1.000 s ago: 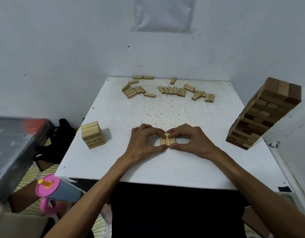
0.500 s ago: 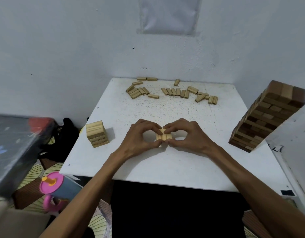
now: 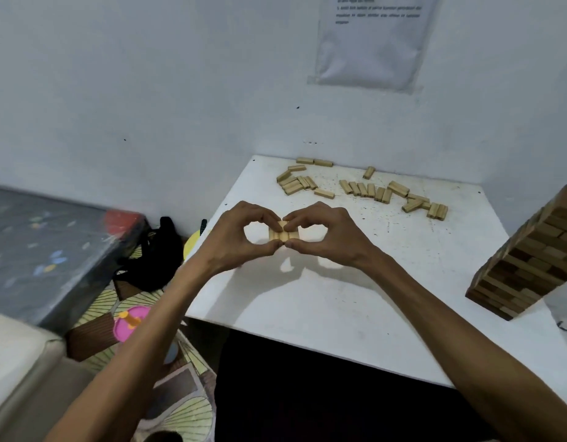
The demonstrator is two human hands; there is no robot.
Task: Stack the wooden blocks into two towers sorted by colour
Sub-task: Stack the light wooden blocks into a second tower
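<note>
The left hand [image 3: 240,240] and the right hand [image 3: 327,237] together pinch three light blocks [image 3: 283,235] side by side, above the white table [image 3: 339,298]. It seems a carrying step; next needs steady pressure and a level landing

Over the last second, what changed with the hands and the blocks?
The left hand and right hand raised the row of three light blocks off the table; their shadow now lies beneath. The grip is unchanged, pinching from both sides. The loose blocks at the far edge and the tall mixed tower did not move.
</note>
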